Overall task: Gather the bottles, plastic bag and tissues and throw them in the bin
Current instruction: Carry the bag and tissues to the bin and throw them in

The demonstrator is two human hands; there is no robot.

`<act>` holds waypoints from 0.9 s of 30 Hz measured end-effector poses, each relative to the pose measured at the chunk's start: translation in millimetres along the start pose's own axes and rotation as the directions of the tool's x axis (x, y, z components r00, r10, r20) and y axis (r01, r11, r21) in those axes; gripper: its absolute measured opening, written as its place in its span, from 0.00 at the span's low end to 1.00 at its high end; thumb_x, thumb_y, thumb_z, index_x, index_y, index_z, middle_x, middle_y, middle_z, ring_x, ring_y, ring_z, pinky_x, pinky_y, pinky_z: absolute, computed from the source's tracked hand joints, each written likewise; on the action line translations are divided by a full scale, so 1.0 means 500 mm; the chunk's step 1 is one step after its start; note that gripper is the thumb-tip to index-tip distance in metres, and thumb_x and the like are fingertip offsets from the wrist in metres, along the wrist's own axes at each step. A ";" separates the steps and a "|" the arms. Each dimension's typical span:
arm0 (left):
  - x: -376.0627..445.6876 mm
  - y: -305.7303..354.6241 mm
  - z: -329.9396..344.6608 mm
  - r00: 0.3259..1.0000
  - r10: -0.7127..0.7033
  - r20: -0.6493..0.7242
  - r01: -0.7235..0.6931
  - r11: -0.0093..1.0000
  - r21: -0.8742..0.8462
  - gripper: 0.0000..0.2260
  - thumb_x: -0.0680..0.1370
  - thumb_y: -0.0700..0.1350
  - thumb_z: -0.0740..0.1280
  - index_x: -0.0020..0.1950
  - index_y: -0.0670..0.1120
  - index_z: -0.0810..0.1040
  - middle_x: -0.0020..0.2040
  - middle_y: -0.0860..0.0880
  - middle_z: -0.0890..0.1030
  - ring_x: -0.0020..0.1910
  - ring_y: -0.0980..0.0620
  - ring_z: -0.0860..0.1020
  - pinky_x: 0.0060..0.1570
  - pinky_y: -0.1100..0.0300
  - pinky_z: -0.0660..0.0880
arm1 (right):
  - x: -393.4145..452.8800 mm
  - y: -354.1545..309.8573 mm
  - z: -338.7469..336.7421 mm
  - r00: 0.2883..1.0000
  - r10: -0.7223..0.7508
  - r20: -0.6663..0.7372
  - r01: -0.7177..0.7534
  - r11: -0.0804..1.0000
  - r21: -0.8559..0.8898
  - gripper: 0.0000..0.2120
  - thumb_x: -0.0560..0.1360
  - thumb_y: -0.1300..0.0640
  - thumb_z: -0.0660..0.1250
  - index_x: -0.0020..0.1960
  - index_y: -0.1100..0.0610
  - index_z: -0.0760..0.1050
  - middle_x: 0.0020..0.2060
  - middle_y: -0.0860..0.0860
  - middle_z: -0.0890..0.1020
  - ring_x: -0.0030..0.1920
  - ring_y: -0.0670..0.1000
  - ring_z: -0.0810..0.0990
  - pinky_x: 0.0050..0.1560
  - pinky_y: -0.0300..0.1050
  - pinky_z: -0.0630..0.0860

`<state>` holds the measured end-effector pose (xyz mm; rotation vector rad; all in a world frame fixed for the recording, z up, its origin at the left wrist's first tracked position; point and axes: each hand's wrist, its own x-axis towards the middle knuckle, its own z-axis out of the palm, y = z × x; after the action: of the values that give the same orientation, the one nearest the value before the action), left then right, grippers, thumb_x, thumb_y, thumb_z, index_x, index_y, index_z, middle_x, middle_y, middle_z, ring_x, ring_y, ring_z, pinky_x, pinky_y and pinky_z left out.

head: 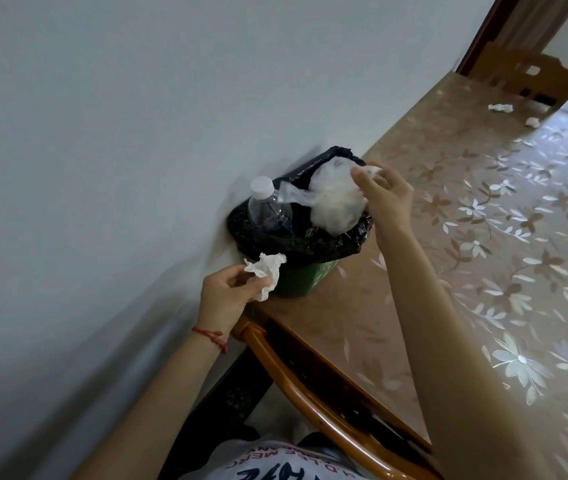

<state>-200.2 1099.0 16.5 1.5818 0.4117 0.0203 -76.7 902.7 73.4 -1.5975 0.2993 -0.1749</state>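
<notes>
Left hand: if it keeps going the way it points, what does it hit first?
Likely the bin: the left hand, pinching a tissue, points up-right at its green side under the black liner. Depth unclear.

Pale wall (102, 133), floral-clothed table (483, 237)

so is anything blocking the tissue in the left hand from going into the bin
Partly. The bottle stands upright in the bin and the plastic bag, held by the right hand, fills much of the opening. A gap shows between them above the liner for the tissue in the left hand.
</notes>
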 end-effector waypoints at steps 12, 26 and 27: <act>0.004 0.036 0.026 0.997 0.054 0.046 -0.053 0.998 -0.025 0.10 0.66 0.37 0.75 0.38 0.52 0.80 0.34 0.53 0.83 0.37 0.54 0.81 0.40 0.63 0.79 | -0.118 0.070 -0.073 0.969 -0.210 0.133 0.247 0.855 -0.456 0.21 0.73 0.47 0.67 0.63 0.54 0.74 0.59 0.50 0.78 0.59 0.47 0.75 0.62 0.50 0.73; 0.070 0.116 0.144 0.967 0.190 0.167 -0.201 0.978 0.052 0.07 0.67 0.38 0.74 0.37 0.49 0.80 0.35 0.50 0.81 0.36 0.54 0.79 0.45 0.57 0.79 | -0.205 0.169 -0.161 0.883 -0.285 0.373 0.444 0.250 -0.860 0.28 0.75 0.39 0.53 0.63 0.58 0.72 0.63 0.57 0.75 0.64 0.57 0.73 0.62 0.54 0.70; 0.083 0.116 0.156 0.969 0.193 0.157 -0.204 0.977 0.060 0.06 0.67 0.39 0.75 0.37 0.48 0.80 0.36 0.49 0.81 0.38 0.51 0.80 0.46 0.54 0.80 | -0.206 0.169 -0.164 0.885 -0.282 0.372 0.442 0.250 -0.862 0.28 0.75 0.39 0.52 0.63 0.58 0.72 0.64 0.56 0.75 0.65 0.57 0.72 0.63 0.54 0.70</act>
<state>-126.4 1035.6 58.0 1.6821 0.1364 0.0395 -206.1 852.6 0.7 -2.8709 -0.1816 -0.2698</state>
